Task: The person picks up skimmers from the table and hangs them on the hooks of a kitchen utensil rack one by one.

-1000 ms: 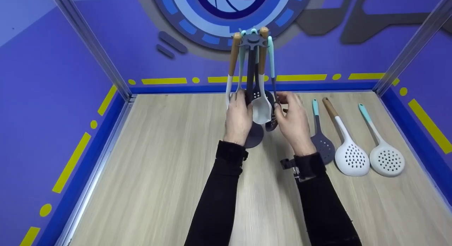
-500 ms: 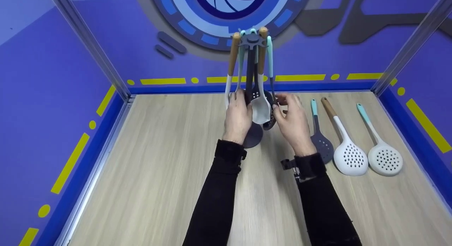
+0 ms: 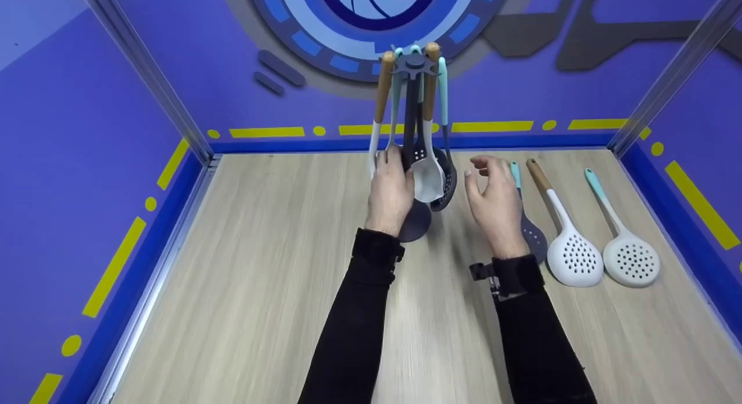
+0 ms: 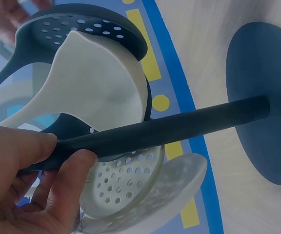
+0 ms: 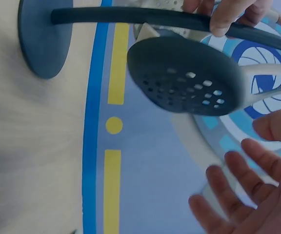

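Observation:
A dark utensil stand (image 3: 411,102) rises from its round base (image 3: 416,223), with several kitchen utensils hanging from its top. My left hand (image 3: 390,189) grips the pole low down; the left wrist view shows thumb and fingers around the pole (image 4: 189,120). Facing me hangs a white ladle (image 3: 428,181) with a wooden handle. To its right hangs a dark skimmer (image 5: 184,78) with a mint handle. My right hand (image 3: 496,204) is apart from the skimmer, on its right, fingers loosely spread and holding nothing. Pale perforated utensils (image 4: 123,183) hang behind the pole, partly hidden.
On the table at right lie a dark slotted turner (image 3: 533,240), partly behind my right hand, a white skimmer (image 3: 575,262) with a wooden handle and a pale skimmer (image 3: 632,262) with a mint handle. Blue-purple panels (image 3: 324,111) enclose the back and sides.
My right hand has let go of the dark skimmer and moved right, away from the stand. The skimmer hangs freely. The left hand stays on the pole.

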`<state>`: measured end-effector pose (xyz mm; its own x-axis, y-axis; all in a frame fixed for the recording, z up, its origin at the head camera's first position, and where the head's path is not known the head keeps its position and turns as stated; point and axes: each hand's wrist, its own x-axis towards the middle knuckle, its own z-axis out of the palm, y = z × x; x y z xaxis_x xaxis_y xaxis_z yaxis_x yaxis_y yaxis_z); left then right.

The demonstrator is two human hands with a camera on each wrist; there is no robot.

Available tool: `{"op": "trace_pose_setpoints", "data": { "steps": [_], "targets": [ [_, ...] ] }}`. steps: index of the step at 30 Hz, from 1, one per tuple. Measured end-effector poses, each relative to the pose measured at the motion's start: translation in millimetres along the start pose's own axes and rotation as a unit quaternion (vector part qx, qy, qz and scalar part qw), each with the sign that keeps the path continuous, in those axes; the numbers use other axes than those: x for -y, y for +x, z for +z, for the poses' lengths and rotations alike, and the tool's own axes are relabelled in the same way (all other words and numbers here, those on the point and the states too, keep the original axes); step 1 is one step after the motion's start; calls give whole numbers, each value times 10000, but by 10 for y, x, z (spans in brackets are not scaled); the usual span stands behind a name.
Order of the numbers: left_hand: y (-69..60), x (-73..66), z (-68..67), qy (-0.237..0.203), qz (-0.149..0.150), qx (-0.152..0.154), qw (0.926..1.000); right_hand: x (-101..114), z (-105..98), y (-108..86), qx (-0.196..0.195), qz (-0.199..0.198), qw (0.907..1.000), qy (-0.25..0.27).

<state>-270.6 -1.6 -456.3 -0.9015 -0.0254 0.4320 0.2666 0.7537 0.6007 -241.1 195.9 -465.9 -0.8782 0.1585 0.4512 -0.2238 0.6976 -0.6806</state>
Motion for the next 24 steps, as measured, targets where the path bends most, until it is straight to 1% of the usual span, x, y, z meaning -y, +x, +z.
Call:
{"op": "trace_pose_setpoints", "data": {
  "steps": [4, 11, 19, 24],
  "targets": [
    [4, 6, 0, -20, 22, 16, 10000, -96, -12, -22, -69, 290, 9990, -339],
    [-1, 16, 9, -20, 65, 20, 10000, -285, -9, -62, 78, 606, 9951, -779],
    [-6, 6, 6, 19, 49, 22, 10000, -451, -10, -117, 149, 716, 9908, -1141],
    [-4, 8, 10, 33, 86, 10, 10000, -524, -68, -116, 239, 854, 9864, -1381]
  ]
}}
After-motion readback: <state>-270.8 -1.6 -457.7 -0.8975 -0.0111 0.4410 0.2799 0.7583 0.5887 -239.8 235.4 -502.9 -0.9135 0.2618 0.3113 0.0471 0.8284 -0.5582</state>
